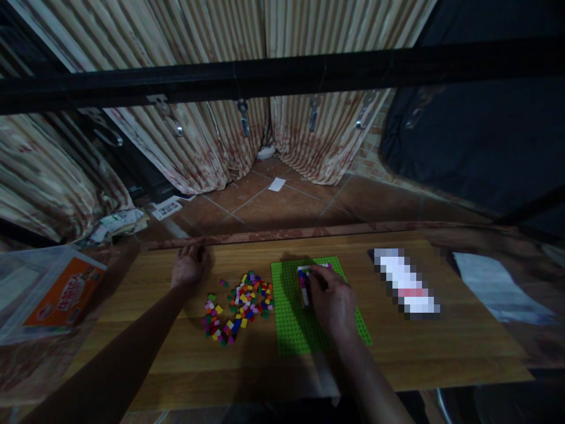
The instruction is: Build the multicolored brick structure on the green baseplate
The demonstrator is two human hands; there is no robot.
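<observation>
On the wooden table (397, 365) lies a green studded baseplate (293, 335). A low frame of small building bricks (304, 295), partly white with blue, purple and pink, stands on it. My right hand (338, 300) is over the plate, thumb and fingers closed against the bricks at the frame's upper part. The fingertips hide exactly which brick they grip. My left hand (189, 265) rests near the table's far edge, left of the loose bricks, fingers loosely bent and thumb apart. Nothing shows in it. Many colourful loose bricks (251, 297) are scattered between the hand and the baseplate.
A blurred-out pale object (404, 282) lies right of the baseplate. A clear plastic box (17, 306) with an orange label stands at the left. Beyond the table, a dark horizontal bar (282, 73) with hooks crosses before striped curtains (198, 35). A plastic sheet (503, 288) lies far right.
</observation>
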